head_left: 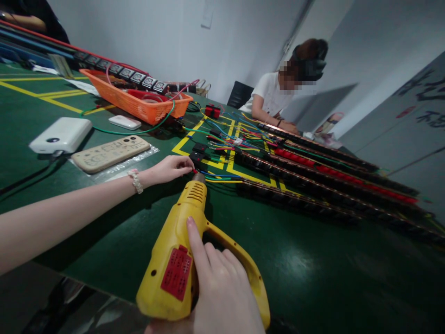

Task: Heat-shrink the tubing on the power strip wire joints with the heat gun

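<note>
My right hand is wrapped round a yellow heat gun, with the index finger stretched along its body. The gun's metal nozzle points away from me, right beside the fingertips of my left hand. Those fingers are pinched on a small red wire end, mostly hidden by fingers and nozzle. Blue and yellow wires run from the nozzle area to the nearest long dark strip. Just beyond my left fingertips lies a black connector.
Several long strips with coloured wire ends lie on the green table. An orange basket, a white power bank, a phone in a beige case and a white flat case are at left. A co-worker sits opposite.
</note>
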A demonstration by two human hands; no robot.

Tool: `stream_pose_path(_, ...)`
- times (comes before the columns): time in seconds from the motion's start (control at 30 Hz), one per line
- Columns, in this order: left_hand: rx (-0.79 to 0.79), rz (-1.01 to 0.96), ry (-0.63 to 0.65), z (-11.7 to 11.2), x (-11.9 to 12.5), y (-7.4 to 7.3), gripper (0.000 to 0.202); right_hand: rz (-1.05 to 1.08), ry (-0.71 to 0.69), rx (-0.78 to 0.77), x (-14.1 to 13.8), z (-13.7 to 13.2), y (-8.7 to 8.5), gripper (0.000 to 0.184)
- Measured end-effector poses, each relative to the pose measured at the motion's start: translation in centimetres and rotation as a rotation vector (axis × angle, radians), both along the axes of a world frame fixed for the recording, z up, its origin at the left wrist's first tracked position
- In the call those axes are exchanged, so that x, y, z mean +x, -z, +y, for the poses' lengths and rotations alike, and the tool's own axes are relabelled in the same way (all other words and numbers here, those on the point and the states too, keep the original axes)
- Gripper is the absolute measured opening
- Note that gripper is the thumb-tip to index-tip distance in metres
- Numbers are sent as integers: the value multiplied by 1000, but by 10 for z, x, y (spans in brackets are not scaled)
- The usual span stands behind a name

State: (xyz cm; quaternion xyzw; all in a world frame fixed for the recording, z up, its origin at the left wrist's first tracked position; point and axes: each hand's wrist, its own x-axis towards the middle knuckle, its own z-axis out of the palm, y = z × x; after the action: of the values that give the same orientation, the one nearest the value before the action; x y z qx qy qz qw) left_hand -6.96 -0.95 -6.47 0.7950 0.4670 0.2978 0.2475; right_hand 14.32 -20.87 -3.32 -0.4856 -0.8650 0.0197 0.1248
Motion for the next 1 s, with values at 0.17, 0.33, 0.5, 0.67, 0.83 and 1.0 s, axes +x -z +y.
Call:
stream_pose_path(0.17, -9, 22, 16, -5, -1, -4, 35, -6, -21, 44, 4, 2, -1, 126)
stream_pose_path(0.33, -6, 15, 31, -5, 0, -4, 34, -27, -32, 11, 14, 1, 0, 110)
stream_pose_path(0.5, -18, 7, -2, -7, 1, -5, 34, -70, -9, -44, 23, -2, 6, 93)
stream_pose_path(0.67, -48, -37, -5, -9, 3, -8, 33, -88, 107, -24, 23, -9, 6, 98)
stream_pose_path(0.83, -71, -59, -11, -10, 3, -9, 32, -96, 142, 27, 25, -13, 4, 101)
stream_pose_path(1.0, -89, -56, -31, -11, 3, -10, 30, -119, 120, 57, 37, -11, 6, 106)
